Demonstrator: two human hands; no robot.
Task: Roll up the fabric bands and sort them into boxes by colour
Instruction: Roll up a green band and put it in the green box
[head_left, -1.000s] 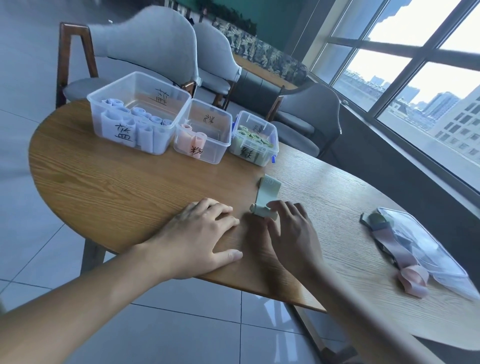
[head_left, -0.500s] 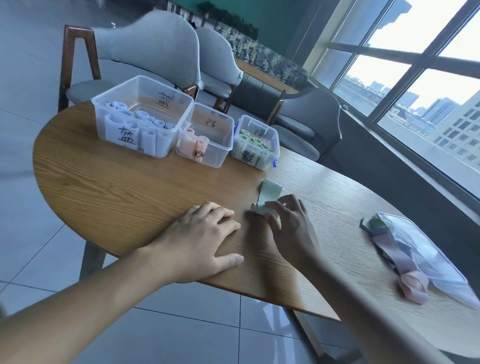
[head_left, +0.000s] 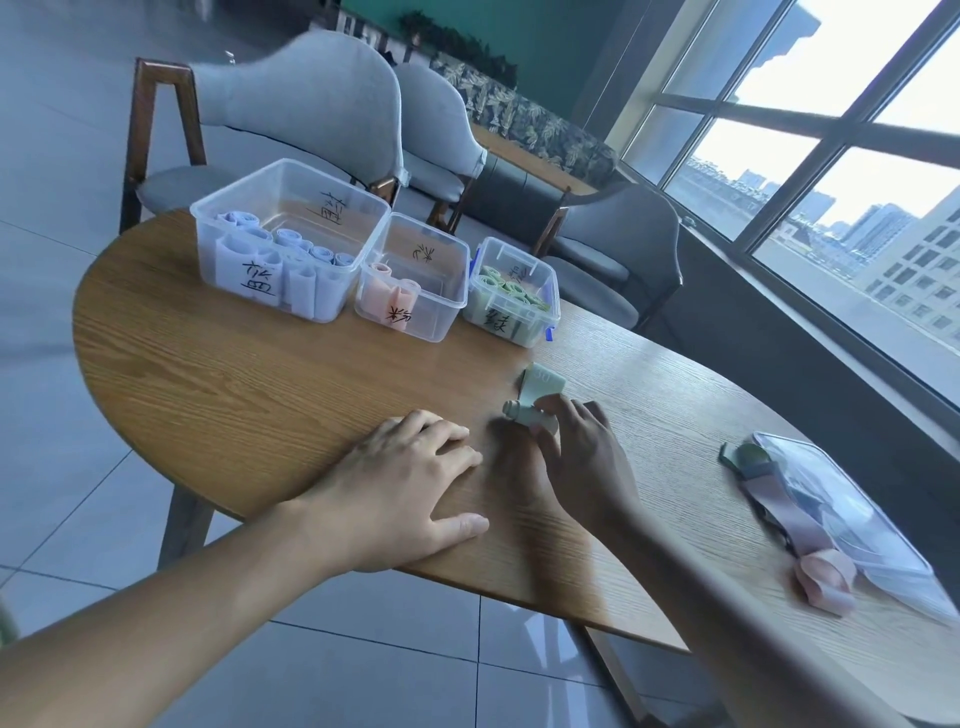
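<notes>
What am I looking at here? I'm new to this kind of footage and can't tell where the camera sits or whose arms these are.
There is no machine: a person wears one wide-angle camera on the head, looking forward and down, so the arms are their own. The left hand rests flat on the round wooden table. The right hand has its grip on a pale green fabric band, partly rolled, its loose end lying flat. At the far edge stand three clear boxes: a blue box with blue rolls, a pink box with pink ones, and a green box with green ones. At the right lie a clear plastic pouch and unrolled bands.
</notes>
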